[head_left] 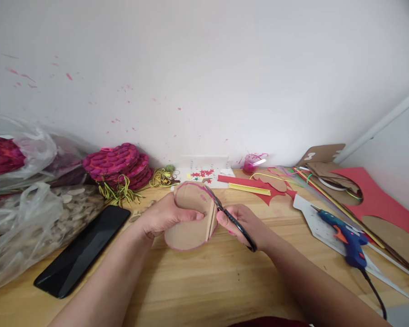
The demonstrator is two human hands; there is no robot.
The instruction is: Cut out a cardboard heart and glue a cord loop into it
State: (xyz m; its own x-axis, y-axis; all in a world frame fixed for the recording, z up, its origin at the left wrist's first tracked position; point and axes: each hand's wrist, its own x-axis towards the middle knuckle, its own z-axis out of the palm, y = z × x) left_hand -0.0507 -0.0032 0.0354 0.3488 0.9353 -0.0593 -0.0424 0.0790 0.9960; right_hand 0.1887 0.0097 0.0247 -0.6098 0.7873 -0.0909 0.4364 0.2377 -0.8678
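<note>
A rounded piece of brown cardboard [187, 231] with a purple marker line along its edge is held up over the wooden table. My left hand [170, 211] grips it from the left, thumb flat on its face. In my right hand [240, 222] is a pair of black-handled scissors [240, 229], fingers wrapped round the handles. The blades lie against the upper right edge of the cardboard, near a folded strip. How far the blades are apart I cannot tell.
To the left lie a black phone [83, 250], a plastic bag of brown pieces [71, 209] and stacked magenta discs [117, 165]. Red stars [202, 173] and a cup of pink paint [252, 163] stand behind. A blue glue gun [344, 236] and red card [378, 190] are right.
</note>
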